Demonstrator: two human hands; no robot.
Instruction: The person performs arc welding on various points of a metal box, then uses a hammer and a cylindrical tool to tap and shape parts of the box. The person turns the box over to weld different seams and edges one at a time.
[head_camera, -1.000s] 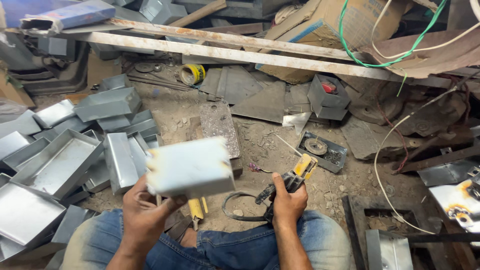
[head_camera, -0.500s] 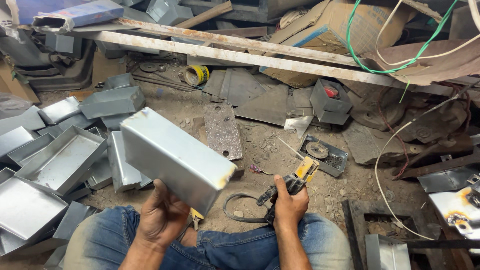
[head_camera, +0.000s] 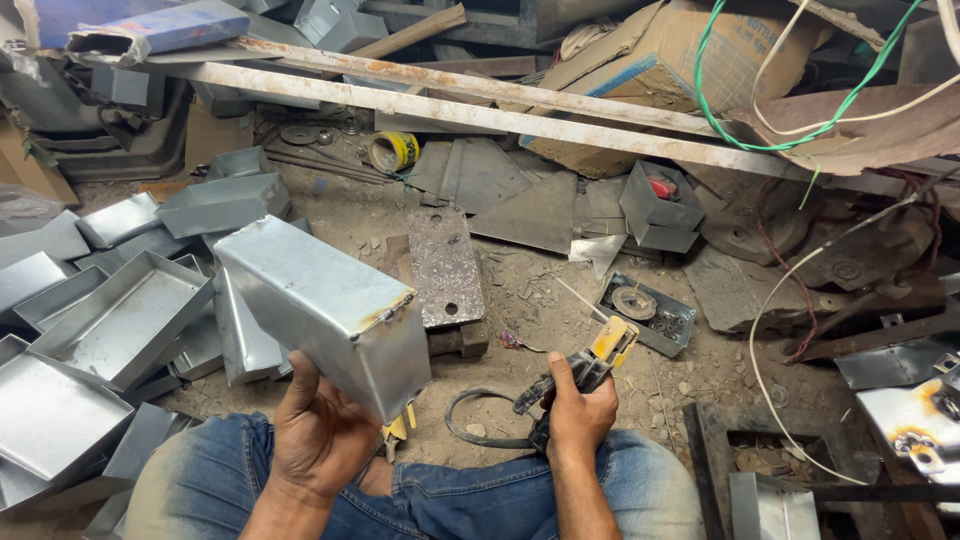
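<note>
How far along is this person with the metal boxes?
Done, it seems: many folded grey metal trays lie piled to the person's left. In hand: the left hand holds up a closed metal box with a browned seam at one corner, while the right hand grips a yellow-tipped electrode holder with a thin rod. Left: flat sheet pieces lie unshaped beyond.

Two hands are in view, the left hand and the right hand, with one welded sheet-metal box and one welding electrode holder. On the ground lie one perforated steel plate, one roll of yellow tape and one small tray of round parts. The pile of sheet-metal trays at the left holds at least ten; overlap hides the exact count.
</note>
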